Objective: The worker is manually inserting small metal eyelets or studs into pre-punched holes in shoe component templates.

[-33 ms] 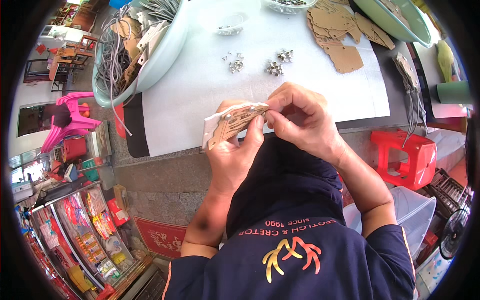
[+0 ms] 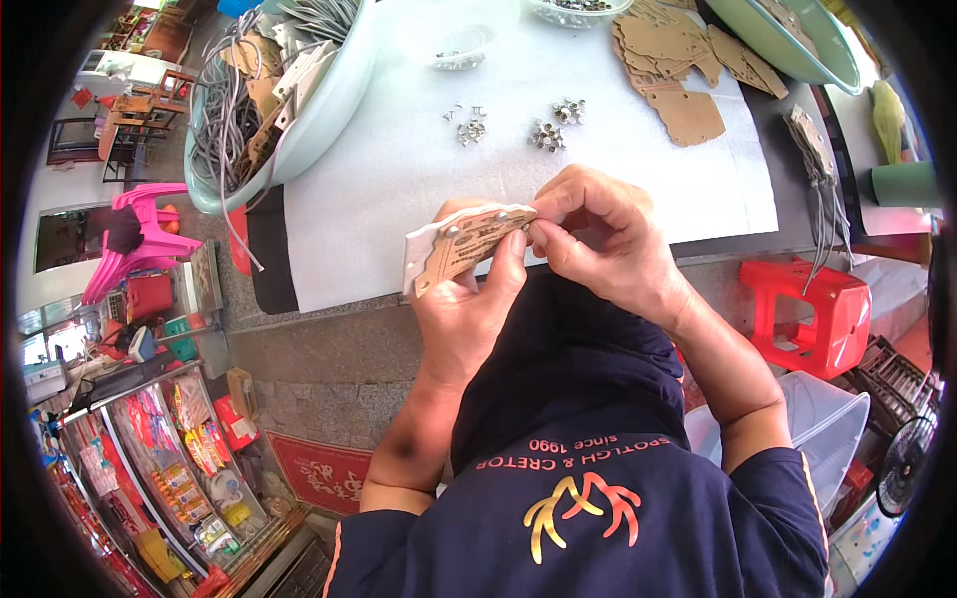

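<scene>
My left hand (image 2: 467, 314) is closed on a tan printed board piece (image 2: 471, 249) with a wavy edge, its thumb on the near face. A white layer (image 2: 421, 254) lies against the back of the board, and silver rivet heads show along its upper edge. At the right end of the piece, my right hand (image 2: 613, 234) is closed in a pinch, thumb against forefinger; whatever sits between those fingertips is hidden. Beyond my hands, small silver rivet parts lie on the white sheet in loose clusters, one cluster (image 2: 547, 138) nearest my right hand.
A pale green basin (image 2: 334, 125) of grey cords and board pieces stands at the left. Clear tubs (image 2: 459, 50) of metal parts sit farther back. Stacked tan boards (image 2: 686, 115) lie at the right, near another green basin (image 2: 812, 60). A red stool (image 2: 812, 314) stands beside the table.
</scene>
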The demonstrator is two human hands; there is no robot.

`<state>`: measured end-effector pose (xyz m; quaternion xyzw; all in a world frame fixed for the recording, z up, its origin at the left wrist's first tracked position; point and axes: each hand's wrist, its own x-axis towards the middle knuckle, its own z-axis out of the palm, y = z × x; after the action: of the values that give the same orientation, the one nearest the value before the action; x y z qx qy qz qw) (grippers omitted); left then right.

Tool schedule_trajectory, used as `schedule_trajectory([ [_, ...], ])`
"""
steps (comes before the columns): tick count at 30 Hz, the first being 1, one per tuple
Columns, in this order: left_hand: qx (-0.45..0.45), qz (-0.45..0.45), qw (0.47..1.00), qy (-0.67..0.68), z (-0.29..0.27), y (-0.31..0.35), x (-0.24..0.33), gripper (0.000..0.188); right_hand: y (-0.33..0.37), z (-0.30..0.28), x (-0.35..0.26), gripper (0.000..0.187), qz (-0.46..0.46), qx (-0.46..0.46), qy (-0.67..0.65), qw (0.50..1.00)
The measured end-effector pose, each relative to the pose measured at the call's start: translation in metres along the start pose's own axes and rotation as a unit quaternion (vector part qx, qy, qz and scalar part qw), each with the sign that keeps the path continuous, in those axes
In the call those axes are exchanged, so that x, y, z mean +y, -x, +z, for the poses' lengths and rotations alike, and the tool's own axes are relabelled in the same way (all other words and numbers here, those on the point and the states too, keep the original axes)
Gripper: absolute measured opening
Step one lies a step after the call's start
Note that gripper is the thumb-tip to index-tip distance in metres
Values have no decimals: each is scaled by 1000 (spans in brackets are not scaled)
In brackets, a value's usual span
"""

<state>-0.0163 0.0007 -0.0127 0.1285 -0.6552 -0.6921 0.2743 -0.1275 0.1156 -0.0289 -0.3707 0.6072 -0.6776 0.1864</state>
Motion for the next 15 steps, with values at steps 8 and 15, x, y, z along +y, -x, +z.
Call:
schedule_trajectory([
  [8,41,-11,999,-15,1,0,-4,16,-4,6,-4,8,5,15,80,997],
  [15,38,-26,999,-13,2,-2,-5,17,-6,4,-4,8,-5,18,79,997],
])
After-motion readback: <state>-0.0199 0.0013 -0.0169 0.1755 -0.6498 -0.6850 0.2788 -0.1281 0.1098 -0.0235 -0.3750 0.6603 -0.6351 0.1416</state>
